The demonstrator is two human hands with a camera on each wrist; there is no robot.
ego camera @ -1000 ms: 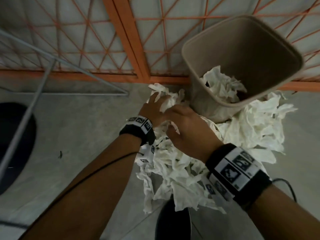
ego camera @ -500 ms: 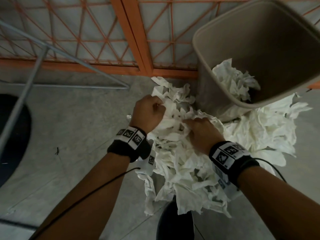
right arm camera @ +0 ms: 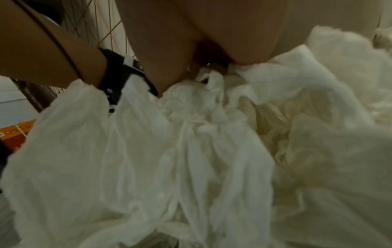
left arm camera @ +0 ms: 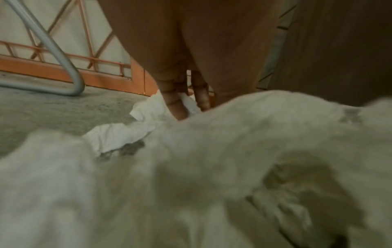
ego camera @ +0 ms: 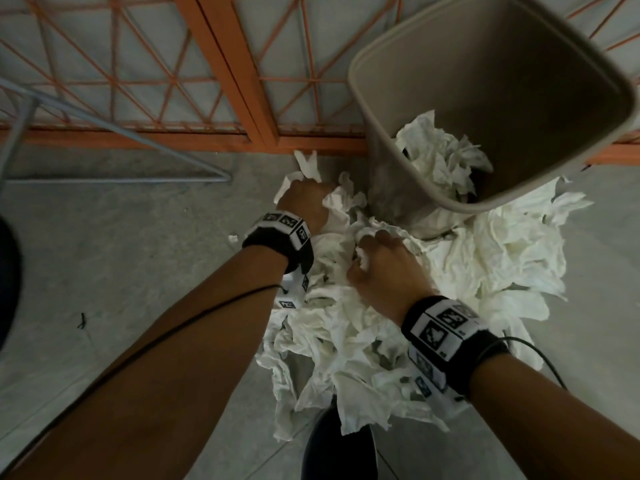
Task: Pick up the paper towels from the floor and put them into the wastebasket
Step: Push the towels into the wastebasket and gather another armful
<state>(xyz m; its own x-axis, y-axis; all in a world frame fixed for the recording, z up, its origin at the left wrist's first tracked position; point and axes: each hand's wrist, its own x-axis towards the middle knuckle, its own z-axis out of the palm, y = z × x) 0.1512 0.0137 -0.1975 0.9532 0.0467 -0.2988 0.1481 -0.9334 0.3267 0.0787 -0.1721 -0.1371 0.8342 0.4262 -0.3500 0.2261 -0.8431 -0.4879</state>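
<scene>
A big heap of crumpled white paper towels lies on the grey floor against a beige wastebasket, which holds several towels. My left hand grips towels at the heap's far left edge, its fingers curled into the paper. My right hand is fisted on a bunch of towels in the middle of the heap, just left of the basket's near wall. More towels spread out to the right under the basket's rim.
An orange lattice partition runs along the back, right behind the basket. A grey metal tube frame stands on the floor at the left. A dark shoe sits under the heap's near edge. A dark round shape is at far left.
Both hands went from lying on the heap to closing into fists on towels. The left hand shifted toward the far edge, and the view has drawn closer to the basket.
</scene>
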